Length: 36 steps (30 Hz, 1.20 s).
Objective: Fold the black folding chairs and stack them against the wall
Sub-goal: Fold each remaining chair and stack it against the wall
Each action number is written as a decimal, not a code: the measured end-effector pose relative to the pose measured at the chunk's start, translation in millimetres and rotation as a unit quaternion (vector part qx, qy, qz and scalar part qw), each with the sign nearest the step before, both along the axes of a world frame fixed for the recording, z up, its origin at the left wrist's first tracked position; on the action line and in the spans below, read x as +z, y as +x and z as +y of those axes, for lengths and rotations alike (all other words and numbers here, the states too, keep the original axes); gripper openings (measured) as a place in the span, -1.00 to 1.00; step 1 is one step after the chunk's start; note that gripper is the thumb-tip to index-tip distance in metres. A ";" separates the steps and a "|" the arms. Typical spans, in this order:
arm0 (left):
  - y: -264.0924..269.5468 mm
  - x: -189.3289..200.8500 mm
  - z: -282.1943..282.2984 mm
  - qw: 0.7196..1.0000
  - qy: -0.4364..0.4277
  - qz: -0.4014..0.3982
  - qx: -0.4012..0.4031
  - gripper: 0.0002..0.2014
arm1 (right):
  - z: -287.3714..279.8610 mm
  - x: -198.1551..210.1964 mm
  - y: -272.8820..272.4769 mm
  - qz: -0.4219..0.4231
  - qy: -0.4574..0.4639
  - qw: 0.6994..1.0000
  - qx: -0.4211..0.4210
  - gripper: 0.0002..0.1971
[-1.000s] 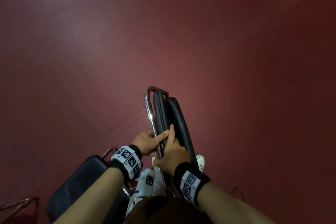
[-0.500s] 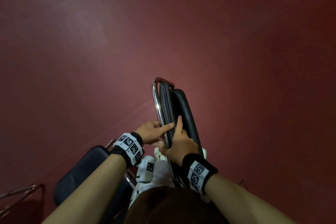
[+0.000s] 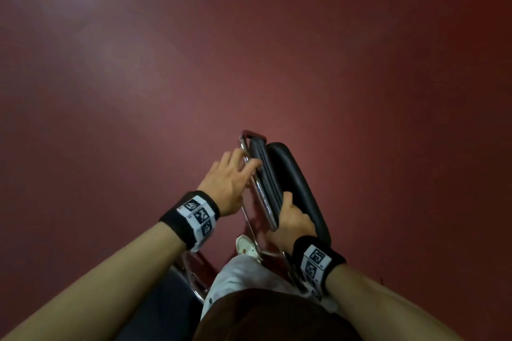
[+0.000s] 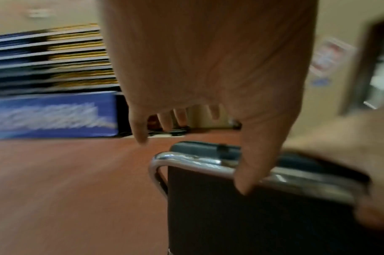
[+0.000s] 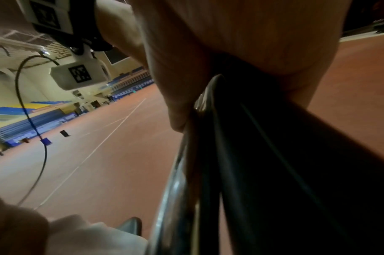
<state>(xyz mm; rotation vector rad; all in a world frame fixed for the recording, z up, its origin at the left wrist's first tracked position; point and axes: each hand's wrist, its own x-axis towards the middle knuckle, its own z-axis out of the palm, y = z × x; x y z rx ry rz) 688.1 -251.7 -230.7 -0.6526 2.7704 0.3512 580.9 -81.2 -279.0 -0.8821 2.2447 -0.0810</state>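
With the folded chair [image 3: 288,183] held upright over the red floor [image 3: 138,91], the right hand [image 3: 291,223] gripped its top edge and the left hand [image 3: 227,183] lay spread-fingered on the chrome frame [image 3: 259,188], so carrying to the wall, which was out of view, appeared next.

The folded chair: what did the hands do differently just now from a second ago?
The left hand slid up the chrome frame toward the far end of the folded chair, fingers spread and thumb resting over the tube. The right hand kept its grip on the near end. The chair stayed folded.
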 end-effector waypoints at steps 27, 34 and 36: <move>-170.2 30.8 142.7 0.881 -0.109 -0.228 -0.399 -0.43 | 180.8 15.3 -87.4 -0.009 -0.049 0.997 0.060 -0.11; -247.6 54.8 243.9 0.843 -0.138 -0.268 -0.445 -0.24 | 280.0 35.3 -139.1 -0.006 -0.077 0.997 0.002 -0.14; -270.5 58.1 282.1 0.824 -0.155 -0.278 -0.469 -0.21 | 315.6 40.7 -152.7 -0.005 -0.074 0.997 -0.024 -0.17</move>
